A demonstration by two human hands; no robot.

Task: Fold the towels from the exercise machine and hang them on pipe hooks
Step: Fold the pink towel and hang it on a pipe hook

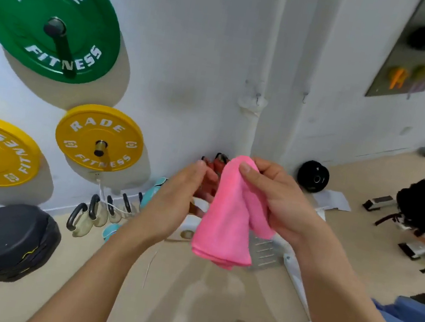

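- Facing a white wall (197,45) with a painted pipe (268,57) in the corner; hooks (257,99) sit on it above the hands, well apart from the towel.
- Pink towel (227,219), folded and hanging down in front of the pipe's foot; advice: keep the layers together and lift by the top fold.
- Right hand (278,200) pinches the top fold between thumb and curled fingers; this grip looks enough to carry it.
- Left hand (179,200) is flat, fingers straight, just beside the towel; contact cannot be told. Use it to steady the hanging edge, then loop the fold over a hook.
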